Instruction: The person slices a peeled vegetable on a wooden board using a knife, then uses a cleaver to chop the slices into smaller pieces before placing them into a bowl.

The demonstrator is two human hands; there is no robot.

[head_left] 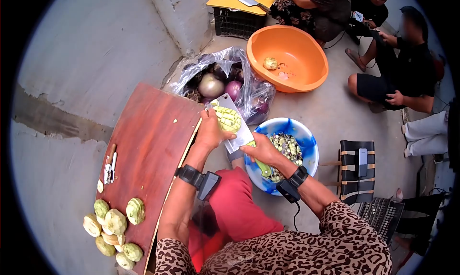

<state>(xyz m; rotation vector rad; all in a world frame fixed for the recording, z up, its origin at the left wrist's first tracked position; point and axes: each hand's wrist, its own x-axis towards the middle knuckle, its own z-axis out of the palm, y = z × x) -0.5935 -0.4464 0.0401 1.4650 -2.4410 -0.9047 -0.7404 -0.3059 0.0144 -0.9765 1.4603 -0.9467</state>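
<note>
My right hand [262,149] is wrapped round the green handle of a broad cleaver [237,143], whose blade points up and to the left. Pale green peeled eggplant [227,119], scored in a grid, lies against the blade. My left hand [209,130] holds this eggplant from the left side, beside the edge of the red board. Right of my right hand is a blue and white basin [310,153] with diced eggplant [286,148] in it. Several peeled eggplants [115,222] are grouped on the lower left of the red wooden board [148,145].
A plastic bag of whole eggplants [211,86] stands beyond my hands. Behind it is an orange basin [306,59] holding one peeled piece. A yellow board [230,0] bears another cleaver. Other people sit at the upper right; a strapped stool [357,172] stands at right.
</note>
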